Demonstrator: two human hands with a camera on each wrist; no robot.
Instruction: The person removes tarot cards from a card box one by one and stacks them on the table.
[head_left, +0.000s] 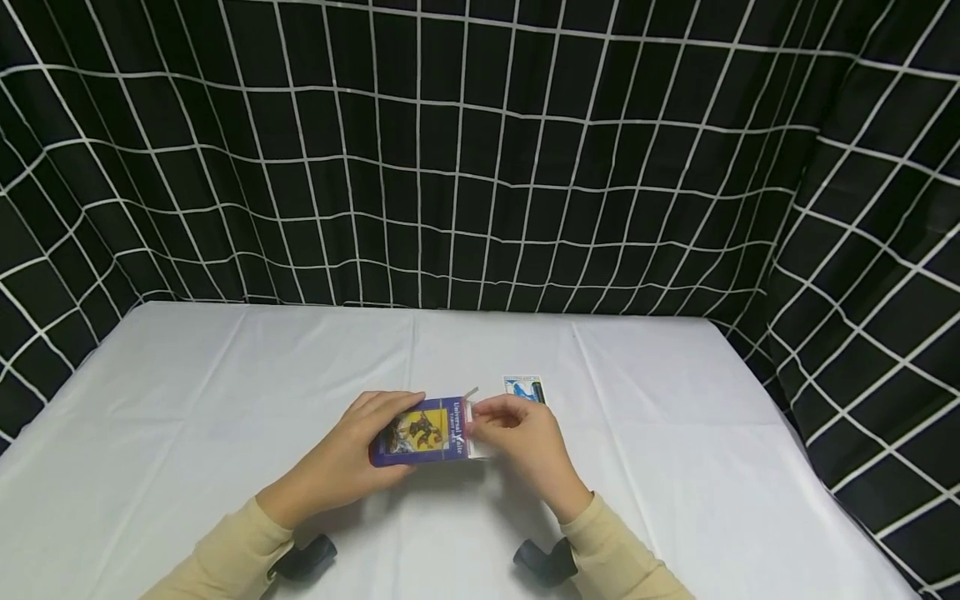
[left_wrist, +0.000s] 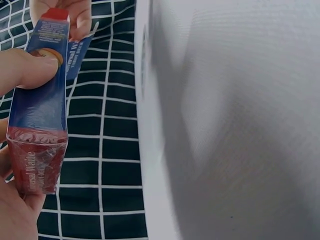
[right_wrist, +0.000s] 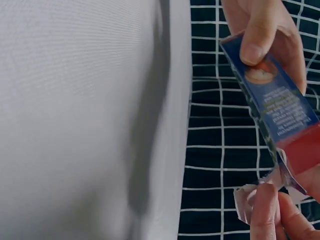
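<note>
My left hand (head_left: 360, 446) grips a blue and red tarot card box (head_left: 420, 432), its yellow picture facing up. In the left wrist view the thumb presses on the narrow blue side of the box. My right hand (head_left: 528, 433) is at the box's right end. Its thumb and finger pinch crinkled clear plastic wrap (right_wrist: 245, 202), which hangs loose from that end in the right wrist view. Wrap still covers the red end of the box in the left wrist view. Behind the right hand lies a small card with a blue picture (head_left: 523, 387), partly hidden.
A white cloth with fold creases covers the table (head_left: 225, 400). Black curtains with a white grid (head_left: 465, 167) stand behind it and at both sides. Dark bands (head_left: 546, 562) sit at both wrists, below the tan sleeves (head_left: 622, 554).
</note>
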